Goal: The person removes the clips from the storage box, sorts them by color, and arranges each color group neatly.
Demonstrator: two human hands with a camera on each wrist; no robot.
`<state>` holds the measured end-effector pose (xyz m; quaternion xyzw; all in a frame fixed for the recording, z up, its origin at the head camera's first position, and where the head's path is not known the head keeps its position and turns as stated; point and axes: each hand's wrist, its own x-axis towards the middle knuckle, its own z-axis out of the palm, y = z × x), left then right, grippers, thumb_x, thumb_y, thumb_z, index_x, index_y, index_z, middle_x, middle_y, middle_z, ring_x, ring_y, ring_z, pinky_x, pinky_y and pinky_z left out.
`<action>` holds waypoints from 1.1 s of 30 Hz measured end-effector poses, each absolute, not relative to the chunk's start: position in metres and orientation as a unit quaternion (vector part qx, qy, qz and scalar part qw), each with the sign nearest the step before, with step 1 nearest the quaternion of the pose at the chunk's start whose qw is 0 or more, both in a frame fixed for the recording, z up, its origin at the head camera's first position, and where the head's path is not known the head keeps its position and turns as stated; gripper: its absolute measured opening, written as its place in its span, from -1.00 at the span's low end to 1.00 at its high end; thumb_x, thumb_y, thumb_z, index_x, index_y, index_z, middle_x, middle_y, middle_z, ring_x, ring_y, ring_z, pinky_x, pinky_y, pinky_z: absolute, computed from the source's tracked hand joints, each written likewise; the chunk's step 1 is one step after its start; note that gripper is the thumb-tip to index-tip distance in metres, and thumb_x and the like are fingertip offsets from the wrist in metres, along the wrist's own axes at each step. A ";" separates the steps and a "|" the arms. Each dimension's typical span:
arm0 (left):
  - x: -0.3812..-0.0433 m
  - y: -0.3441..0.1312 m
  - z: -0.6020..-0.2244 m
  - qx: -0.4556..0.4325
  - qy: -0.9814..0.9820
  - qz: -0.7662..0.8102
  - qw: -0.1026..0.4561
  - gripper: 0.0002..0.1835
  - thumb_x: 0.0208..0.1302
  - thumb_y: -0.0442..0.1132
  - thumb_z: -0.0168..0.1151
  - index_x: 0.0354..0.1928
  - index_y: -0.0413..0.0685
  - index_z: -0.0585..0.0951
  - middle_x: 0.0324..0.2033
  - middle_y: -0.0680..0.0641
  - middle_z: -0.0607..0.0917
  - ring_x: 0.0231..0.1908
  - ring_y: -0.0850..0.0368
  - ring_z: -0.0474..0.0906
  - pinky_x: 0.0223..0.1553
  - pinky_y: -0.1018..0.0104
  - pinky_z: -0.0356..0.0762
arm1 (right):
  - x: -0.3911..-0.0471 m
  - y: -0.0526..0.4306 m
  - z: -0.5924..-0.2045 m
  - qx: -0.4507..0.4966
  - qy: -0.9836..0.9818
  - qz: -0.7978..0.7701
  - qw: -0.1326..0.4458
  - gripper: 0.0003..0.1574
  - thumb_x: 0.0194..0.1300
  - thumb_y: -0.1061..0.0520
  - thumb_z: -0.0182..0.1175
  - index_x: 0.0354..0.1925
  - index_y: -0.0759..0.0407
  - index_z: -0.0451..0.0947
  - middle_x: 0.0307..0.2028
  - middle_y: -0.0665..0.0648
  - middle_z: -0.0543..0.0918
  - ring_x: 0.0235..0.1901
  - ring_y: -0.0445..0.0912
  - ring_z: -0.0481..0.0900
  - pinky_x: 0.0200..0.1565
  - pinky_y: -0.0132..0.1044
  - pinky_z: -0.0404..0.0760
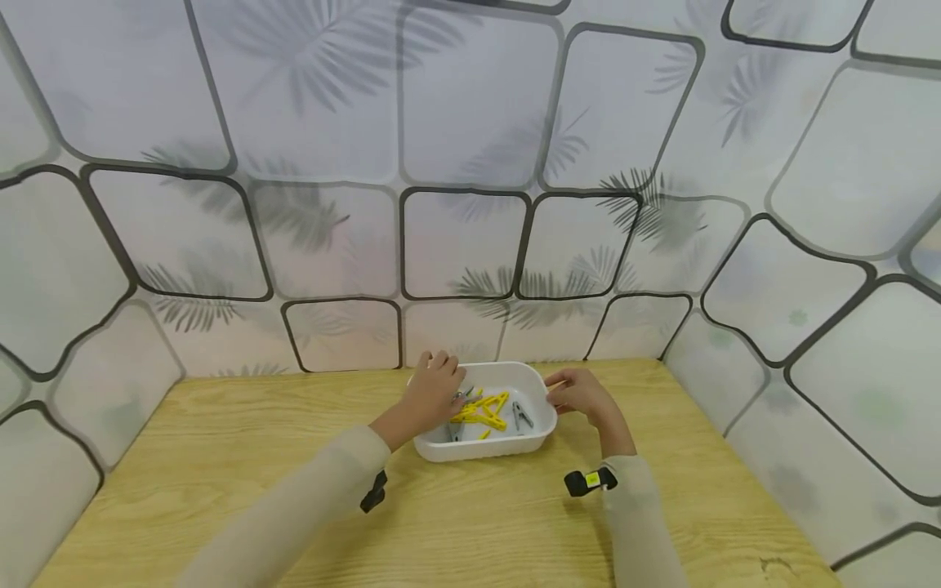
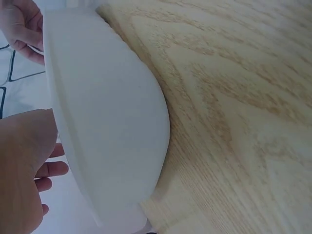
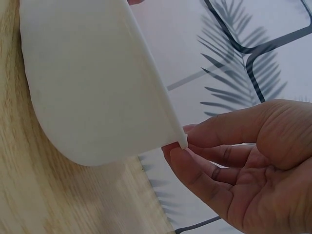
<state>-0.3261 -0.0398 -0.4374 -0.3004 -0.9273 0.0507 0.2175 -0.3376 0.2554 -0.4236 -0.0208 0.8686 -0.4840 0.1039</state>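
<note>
The right hand [image 1: 586, 398] pinched the tray [image 1: 485, 447]; whether the left hand [image 1: 432, 394] did, I couldn't tell. A yellow label [image 1: 592, 479] was illegible.

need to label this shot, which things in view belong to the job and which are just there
In the job:
- white tray
- yellow clips
- grey clips
- right hand, pinching the tray's rim
- left hand

Just there:
- wooden table
- patterned wall

Bare hands [image 1: 432, 394], beige sleeves [image 1: 312, 487], black wrist cameras [image 1: 577, 483], yellow label [image 1: 592, 479]
</note>
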 end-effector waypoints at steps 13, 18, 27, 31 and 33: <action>-0.333 -0.035 -0.451 -0.279 -0.949 0.062 0.132 -0.51 0.33 0.07 0.33 0.12 -0.12 0.62 0.05 -0.15 0.65 0.18 -0.13 0.46 0.21 -0.10 0.40 | -0.338 0.258 -0.428 -0.028 0.866 -0.488 0.106 -0.48 0.28 0.34 0.26 0.18 0.54 0.48 -0.18 0.36 0.72 -0.36 -0.12 0.70 -0.19 -0.11 0.75; -0.334 -0.034 -0.452 -0.275 -0.949 0.064 0.138 -0.56 0.33 0.05 0.33 0.07 -0.11 0.64 0.03 -0.14 0.65 0.12 -0.09 0.46 0.16 -0.04 0.40 | -0.338 0.259 -0.427 -0.033 0.867 -0.487 0.102 -0.48 0.28 0.33 0.26 0.17 0.53 0.49 -0.20 0.35 0.72 -0.37 -0.12 0.69 -0.23 -0.14 0.75; -0.336 -0.033 -0.452 -0.266 -0.951 0.072 0.137 -0.61 0.36 0.03 0.30 0.03 -0.09 0.66 0.01 -0.11 0.66 0.08 -0.05 0.49 0.14 -0.01 0.42 | -0.340 0.258 -0.428 -0.033 0.866 -0.488 0.101 -0.49 0.26 0.33 0.26 0.16 0.52 0.50 -0.26 0.26 0.73 -0.41 -0.16 0.66 -0.26 -0.19 0.74; -0.338 -0.032 -0.454 -0.263 -0.955 0.067 0.123 -0.61 0.37 0.03 0.29 0.04 -0.11 0.66 0.02 -0.11 0.66 0.09 -0.05 0.47 0.15 -0.01 0.40 | -0.339 0.258 -0.427 -0.027 0.866 -0.489 0.105 -0.50 0.27 0.34 0.26 0.16 0.52 0.50 -0.26 0.27 0.73 -0.42 -0.16 0.66 -0.25 -0.18 0.74; -0.339 -0.032 -0.454 -0.261 -0.955 0.065 0.121 -0.61 0.37 0.03 0.29 0.04 -0.11 0.67 0.02 -0.11 0.66 0.08 -0.05 0.47 0.15 -0.01 0.40 | -0.339 0.257 -0.426 -0.028 0.866 -0.488 0.107 -0.50 0.27 0.35 0.25 0.16 0.53 0.49 -0.25 0.29 0.74 -0.42 -0.16 0.66 -0.24 -0.17 0.74</action>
